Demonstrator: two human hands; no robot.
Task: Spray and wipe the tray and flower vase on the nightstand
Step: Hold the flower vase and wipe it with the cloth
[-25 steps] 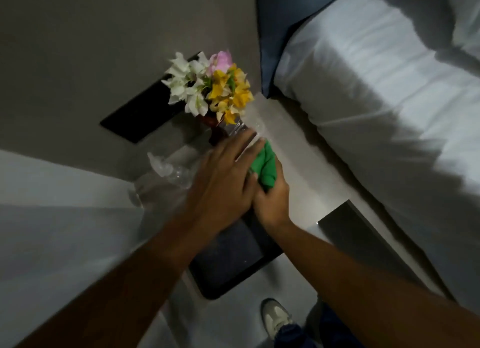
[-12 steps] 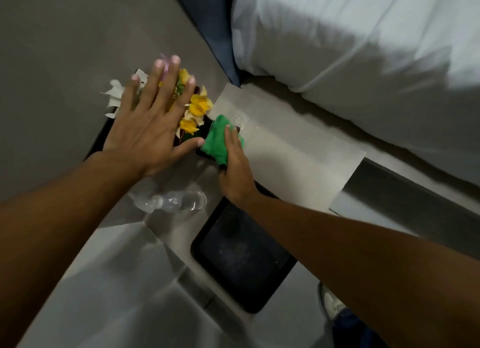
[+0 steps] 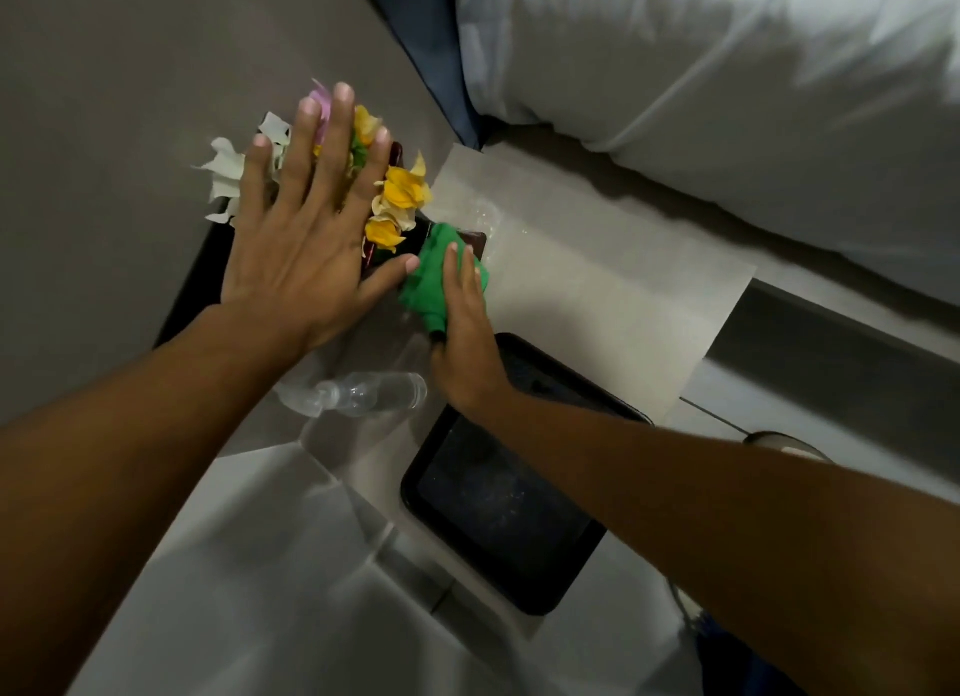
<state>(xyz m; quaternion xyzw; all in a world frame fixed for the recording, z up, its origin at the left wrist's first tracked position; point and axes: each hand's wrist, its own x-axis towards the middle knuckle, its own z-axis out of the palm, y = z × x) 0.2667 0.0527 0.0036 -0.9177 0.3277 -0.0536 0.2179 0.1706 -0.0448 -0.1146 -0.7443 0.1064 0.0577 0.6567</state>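
Observation:
A dark vase (image 3: 475, 243) with yellow, white and pink flowers (image 3: 400, 191) stands at the back of the pale nightstand (image 3: 597, 300); most of it is hidden. My left hand (image 3: 306, 238) lies flat and spread over the flowers, fingers apart, holding nothing. My right hand (image 3: 465, 342) presses a bunched green cloth (image 3: 436, 280) against the vase's side. A black rectangular tray (image 3: 498, 519) sits on the nightstand's near part, under my right forearm. A clear spray bottle (image 3: 363, 394) lies on its side to the left of the tray.
A bed with white bedding (image 3: 727, 98) fills the right and top. A grey wall (image 3: 130, 98) rises at the left, right behind the flowers. A dark panel (image 3: 831, 363) edges the nightstand at the right. A shoe (image 3: 784, 443) shows on the floor below.
My left hand left the vase and spread open over the flowers. The view swung right. The right hand still holds the cloth at the vase, shifted slightly.

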